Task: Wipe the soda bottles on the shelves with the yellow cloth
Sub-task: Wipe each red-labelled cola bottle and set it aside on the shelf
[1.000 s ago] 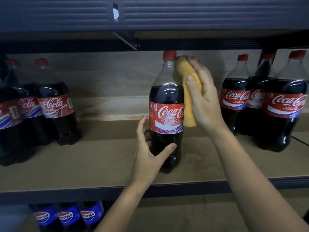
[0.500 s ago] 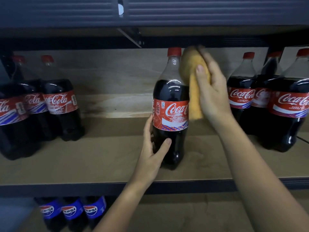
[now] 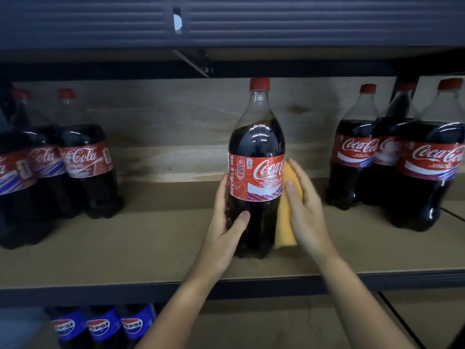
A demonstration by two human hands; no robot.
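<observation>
A tall Coca-Cola bottle (image 3: 256, 147) with a red cap stands upright in the middle of the wooden shelf (image 3: 151, 248). My left hand (image 3: 226, 217) grips its lower left side, thumb across the front. My right hand (image 3: 304, 210) holds the yellow cloth (image 3: 285, 222) against the bottle's lower right side, level with the label and below. The cloth hangs down almost to the shelf board.
Three Coca-Cola bottles (image 3: 83, 167) stand at the shelf's left, three more (image 3: 357, 152) at the right. Pepsi bottles (image 3: 103, 326) sit on the shelf below. A dark metal shelf (image 3: 276, 26) runs close overhead.
My right hand has slid the yellow cloth down from the bottle's neck to its lower right side. My left hand has kept its grip low on the bottle.
</observation>
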